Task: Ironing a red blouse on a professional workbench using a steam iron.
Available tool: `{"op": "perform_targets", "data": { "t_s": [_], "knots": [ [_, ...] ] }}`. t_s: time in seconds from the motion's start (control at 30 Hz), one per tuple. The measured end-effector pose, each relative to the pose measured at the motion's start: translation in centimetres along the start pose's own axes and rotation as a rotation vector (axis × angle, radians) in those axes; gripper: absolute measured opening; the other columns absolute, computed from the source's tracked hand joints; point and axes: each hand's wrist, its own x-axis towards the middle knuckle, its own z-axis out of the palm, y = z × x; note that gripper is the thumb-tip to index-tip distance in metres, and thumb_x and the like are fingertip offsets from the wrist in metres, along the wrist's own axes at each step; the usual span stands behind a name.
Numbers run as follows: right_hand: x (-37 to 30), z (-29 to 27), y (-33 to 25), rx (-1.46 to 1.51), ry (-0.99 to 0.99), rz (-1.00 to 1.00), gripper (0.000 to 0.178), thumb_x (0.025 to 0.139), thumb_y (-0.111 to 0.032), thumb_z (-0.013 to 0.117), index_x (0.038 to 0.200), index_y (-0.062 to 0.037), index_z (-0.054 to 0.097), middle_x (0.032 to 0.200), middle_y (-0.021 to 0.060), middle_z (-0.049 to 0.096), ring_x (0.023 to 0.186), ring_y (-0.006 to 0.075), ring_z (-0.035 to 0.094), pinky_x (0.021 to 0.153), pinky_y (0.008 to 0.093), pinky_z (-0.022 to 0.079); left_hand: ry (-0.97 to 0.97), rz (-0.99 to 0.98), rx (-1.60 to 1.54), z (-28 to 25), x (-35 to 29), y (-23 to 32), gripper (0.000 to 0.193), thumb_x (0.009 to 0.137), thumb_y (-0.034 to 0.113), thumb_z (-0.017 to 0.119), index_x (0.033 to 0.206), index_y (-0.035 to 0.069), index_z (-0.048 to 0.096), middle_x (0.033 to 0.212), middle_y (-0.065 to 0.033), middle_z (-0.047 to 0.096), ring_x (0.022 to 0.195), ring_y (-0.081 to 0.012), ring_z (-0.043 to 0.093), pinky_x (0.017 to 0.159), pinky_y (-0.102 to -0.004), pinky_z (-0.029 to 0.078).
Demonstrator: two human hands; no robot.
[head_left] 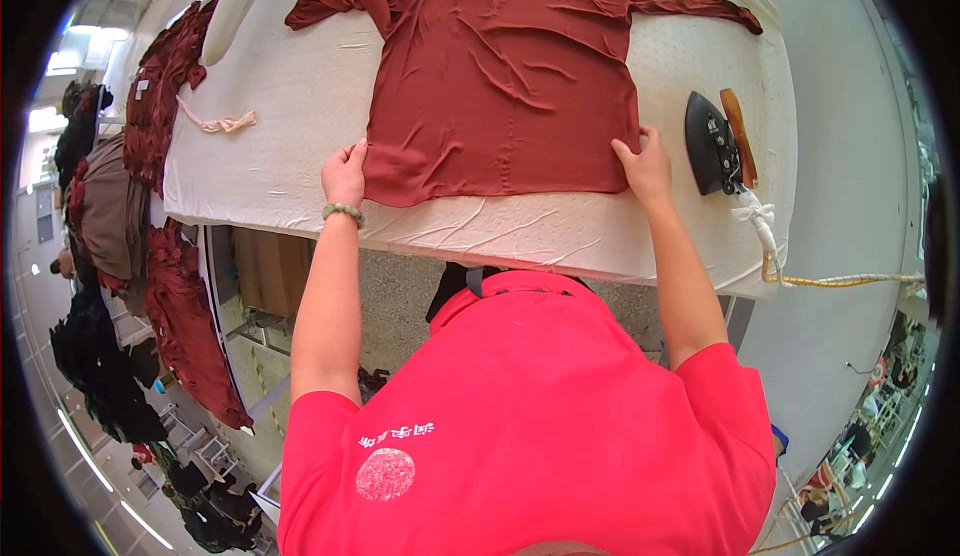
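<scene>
Nearest to the camera is the person's own bright red T-shirt (540,406), and past it both forearms reach to a table with a white cover (290,106). On this table, in the middle, lies the dark red garment (500,86), its hem toward the person and its sleeves spread to left and right at the far side. The left hand (345,174) holds the near left corner narrowly, between thumb and fingers. The right hand (647,168) is at the near right edge, with the thumb on the cloth; whether its fingers close firmly under, I cannot tell.

As I judge, the laying out is mostly done: the body is flat and the hem is nearly straight. What seems left is the smoothing, because creases run across the middle and the near left part, and the left sleeve is bunched. The iron (710,146) (it lies on the right, apart from the garment, in no hand) suggests that pressing is not in progress now.
</scene>
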Motion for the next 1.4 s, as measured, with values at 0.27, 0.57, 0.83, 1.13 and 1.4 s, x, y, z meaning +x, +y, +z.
{"op": "perform_targets", "data": {
  "t_s": [0.27, 0.57, 0.83, 1.13, 1.4],
  "knots": [
    [-2.3, -10.9, 3.8, 0.595, -0.533, 0.177, 0.036, 0.096, -0.029, 0.068, 0.108, 0.0044, 0.070, 0.091, 0.0042, 0.072, 0.079, 0.0090, 0.063, 0.073, 0.0271, 0.051, -0.110, -0.137, -0.036, -4.7, -6.6, 2.4, 0.021, 0.098, 0.020, 0.069, 0.095, -0.001, 0.069, 0.086, -0.0029, 0.072, 0.075, -0.0071, 0.063, 0.069, -0.0238, 0.051],
    [-7.0, -11.2, 9.2, -0.150, -0.719, 0.221, 0.032, 0.097, -0.028, 0.066, 0.101, 0.0036, 0.066, 0.080, 0.0083, 0.068, 0.077, 0.0207, 0.065, 0.073, 0.0355, 0.051, -0.003, 0.021, 0.465, -2.1, -14.7, 0.1, 0.026, 0.092, 0.021, 0.074, 0.101, -0.002, 0.068, 0.086, -0.0061, 0.071, 0.080, -0.0139, 0.067, 0.073, -0.0285, 0.053],
    [5.4, -10.9, 9.6, -0.436, 0.162, -0.260, 0.051, 0.093, -0.029, 0.069, 0.133, -0.0007, 0.055, 0.130, 0.0225, 0.059, 0.116, 0.0401, 0.057, 0.097, 0.0467, 0.046, -0.099, 0.010, 0.780, 2.5, -10.0, -0.2, 0.032, 0.095, 0.029, 0.069, 0.108, 0.000, 0.068, 0.088, -0.0076, 0.070, 0.082, -0.0153, 0.064, 0.070, -0.0331, 0.051],
    [6.2, -12.8, 3.3, -0.140, -0.411, 0.394, 0.036, 0.092, -0.032, 0.072, 0.102, 0.0013, 0.061, 0.066, 0.0078, 0.059, 0.052, 0.0172, 0.059, 0.048, 0.0331, 0.047, 0.011, -0.180, -0.412, 2.8, -10.1, 0.7, 0.025, 0.103, 0.022, 0.059, 0.096, -0.001, 0.066, 0.086, 0.0023, 0.065, 0.079, -0.0066, 0.056, 0.071, -0.0261, 0.047],
    [-0.1, -4.2, -16.2, 0.029, -0.478, -0.375, 0.037, 0.091, -0.031, 0.073, 0.115, -0.0028, 0.066, 0.073, 0.0088, 0.065, 0.066, 0.0206, 0.064, 0.063, 0.0362, 0.051, 0.108, 0.071, -0.402, 1.5, -12.5, 3.4, 0.017, 0.104, 0.017, 0.059, 0.097, 0.002, 0.064, 0.080, 0.0086, 0.053, 0.073, -0.0016, 0.042, 0.064, -0.0186, 0.036]
  ]
}}
